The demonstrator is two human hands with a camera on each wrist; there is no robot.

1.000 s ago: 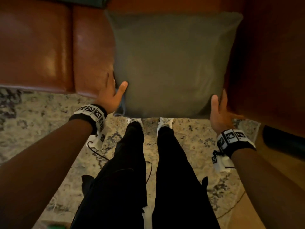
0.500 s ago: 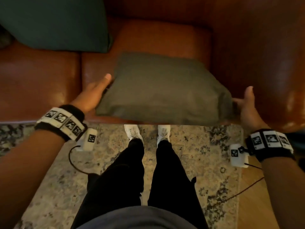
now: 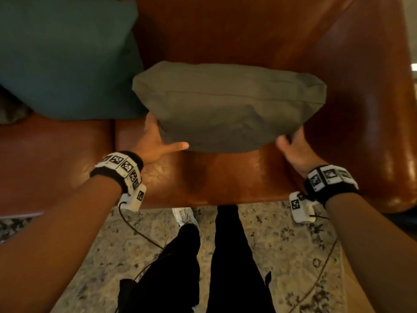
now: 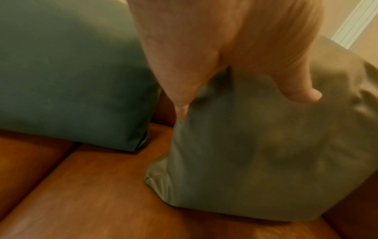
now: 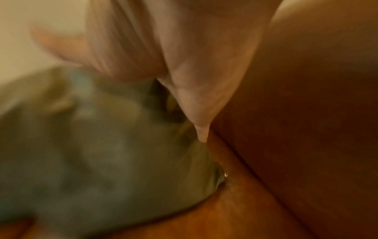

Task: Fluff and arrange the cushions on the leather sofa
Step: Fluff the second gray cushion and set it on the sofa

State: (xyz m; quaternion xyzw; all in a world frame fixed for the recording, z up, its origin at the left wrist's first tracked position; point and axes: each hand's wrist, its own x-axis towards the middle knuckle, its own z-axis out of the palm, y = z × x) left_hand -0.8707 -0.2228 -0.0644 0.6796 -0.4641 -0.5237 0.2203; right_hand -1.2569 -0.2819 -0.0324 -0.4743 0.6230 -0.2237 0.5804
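Note:
A grey-olive cushion stands on its lower edge on the brown leather sofa seat, in the corner by the right armrest, its top tipped toward the backrest. My left hand holds its lower left side, thumb across the front and fingers behind. In the left wrist view the thumb of that hand presses the cushion's front face. My right hand grips the lower right corner; the blurred right wrist view shows this hand between the cushion and the armrest.
A dark teal cushion leans on the backrest just left of the grey one, close to it. The padded armrest rises on the right. My legs stand on a patterned rug with cables trailing over it.
The grey cushion went from held out at the sofa's front edge to standing further back on the seat, tipped more upright. Both hands moved forward with it and now hold its lower corners.

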